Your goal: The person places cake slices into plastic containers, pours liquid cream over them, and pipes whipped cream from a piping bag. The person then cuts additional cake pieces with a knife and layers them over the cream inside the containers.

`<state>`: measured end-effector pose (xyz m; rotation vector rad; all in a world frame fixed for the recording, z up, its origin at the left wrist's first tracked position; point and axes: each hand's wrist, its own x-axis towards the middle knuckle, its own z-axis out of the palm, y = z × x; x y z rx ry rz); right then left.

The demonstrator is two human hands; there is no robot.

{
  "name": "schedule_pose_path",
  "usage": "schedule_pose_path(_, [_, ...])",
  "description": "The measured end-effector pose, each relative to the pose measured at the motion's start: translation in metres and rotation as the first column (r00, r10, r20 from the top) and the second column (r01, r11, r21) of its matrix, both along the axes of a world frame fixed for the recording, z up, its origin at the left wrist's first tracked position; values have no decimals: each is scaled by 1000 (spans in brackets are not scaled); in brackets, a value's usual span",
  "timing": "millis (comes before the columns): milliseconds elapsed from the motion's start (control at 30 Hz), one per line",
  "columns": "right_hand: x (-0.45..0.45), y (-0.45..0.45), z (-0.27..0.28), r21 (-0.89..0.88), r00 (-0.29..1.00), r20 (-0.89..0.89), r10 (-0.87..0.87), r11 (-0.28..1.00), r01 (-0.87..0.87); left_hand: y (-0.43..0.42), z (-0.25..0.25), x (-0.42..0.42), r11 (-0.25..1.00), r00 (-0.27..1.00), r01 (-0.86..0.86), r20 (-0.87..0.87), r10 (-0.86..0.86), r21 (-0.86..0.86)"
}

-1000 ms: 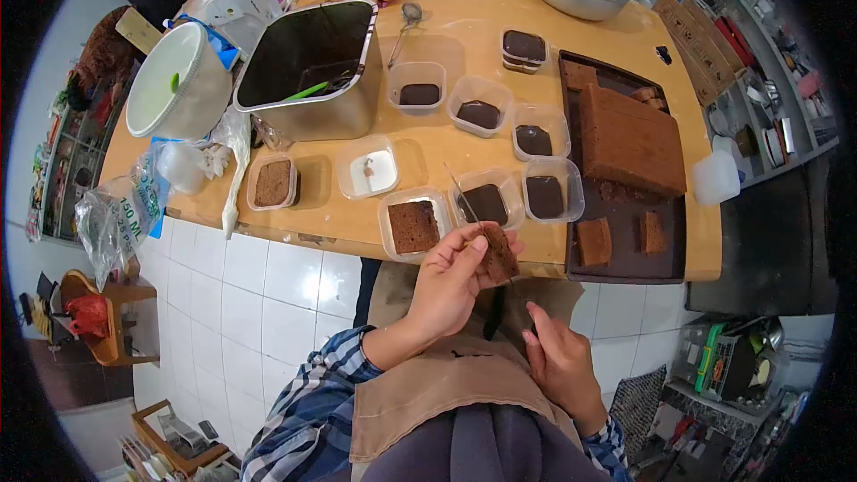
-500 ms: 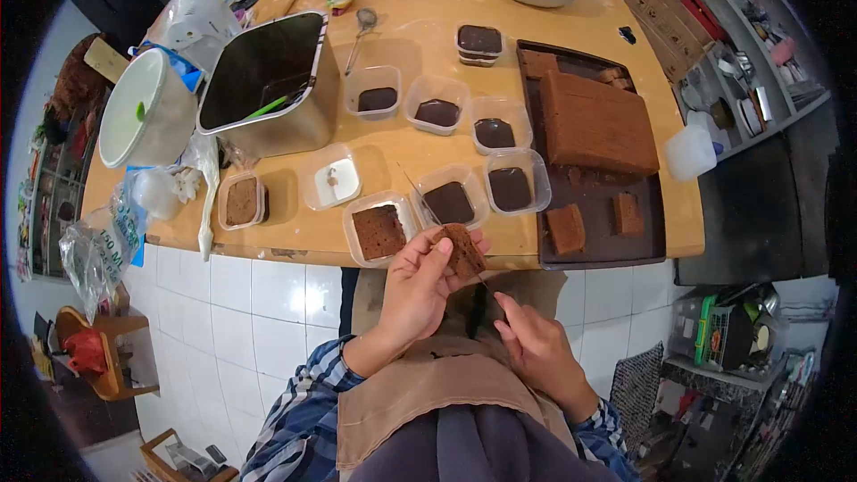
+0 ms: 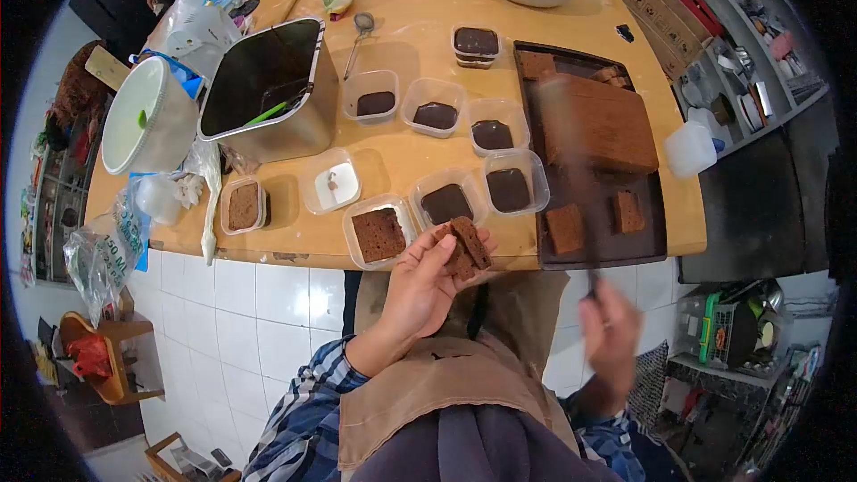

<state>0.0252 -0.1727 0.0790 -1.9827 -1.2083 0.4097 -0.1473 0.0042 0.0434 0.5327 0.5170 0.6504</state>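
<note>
Our left hand (image 3: pixel 418 293) pinches two cake slices (image 3: pixel 470 248) at the table (image 3: pixel 393 31) edge, near a tub (image 3: pixel 477 200). Our right hand (image 3: pixel 611 330), motion-blurred, grips a knife (image 3: pixel 578 156), blade over the tray (image 3: pixel 627 252). Bag (image 3: pixel 100 254) at far left reads "150 ML"; we can't read its smaller print.

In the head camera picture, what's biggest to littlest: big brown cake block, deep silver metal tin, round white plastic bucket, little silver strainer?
1. Deep silver metal tin
2. Big brown cake block and round white plastic bucket: too alike to rank
3. Little silver strainer
</note>
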Motion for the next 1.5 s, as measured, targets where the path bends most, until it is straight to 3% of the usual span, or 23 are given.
schedule_pose_path(67, [53,-15,-18,81,939,228,-259,966,247,0,0,-3,999,1000,11,-17,-11,35])
schedule_pose_path(133, [103,-3,-8,39,849,353,-393,913,407,1,1,-6,998,999,27,-24,-26,53])
schedule_pose_path(167, [123,1,1,-61,847,330,-417,886,460,1,2,-7,998,999,34,-25,-32,61])
schedule_pose_path(267, [186,3,-24,-190,809,487,-329,864,466,1,2,-11,998,999,42,9,-43,40])
schedule_pose_path(400, [226,9,-44,-281,798,553,-238,849,448,3,4,-18,998,997,66,49,-67,7])
schedule_pose_path(533, [231,15,-49,-213,858,445,-258,900,381,4,3,-23,997,995,77,63,-76,-20])
schedule_pose_path(633, [224,14,-47,-207,692,678,-247,839,503,2,3,-25,995,994,97,62,-95,-24])
schedule_pose_path(733, [180,20,-25,89,717,594,-366,915,394,-1,3,-23,993,992,112,69,-109,-37])
schedule_pose_path(800, [111,37,-6,203,859,393,-329,942,268,-5,1,-20,990,988,136,85,-132,-46])
schedule_pose_path(867, [39,50,9,237,972,231,-43,971,-14,-9,-3,-13,982,978,180,114,-174,-46])
schedule_pose_path(967, [-26,66,9,149,977,-92,194,973,-179,-19,-15,-6,980,978,188,108,-180,-70])
schedule_pose_path(1033, [-46,77,7,158,976,-21,218,964,-212,-21,-17,-9,979,981,181,86,-173,-89])
schedule_pose_path(1133, [-54,85,-5,193,982,38,182,963,-186,-21,-22,-13,989,990,136,40,-134,-54])
schedule_pose_path(1300, [-61,90,-5,205,987,-106,119,974,-95,-18,-22,-17,983,982,183,-62,-181,23])
schedule_pose_path(1400, [-46,84,-12,249,991,-121,50,968,-18,-16,-9,-18,985,985,175,-6,-175,-3])
schedule_pose_path(1500, [-9,73,-25,239,961,-136,-240,934,267,-11,-3,-19,981,981,192,2,-192,-34])
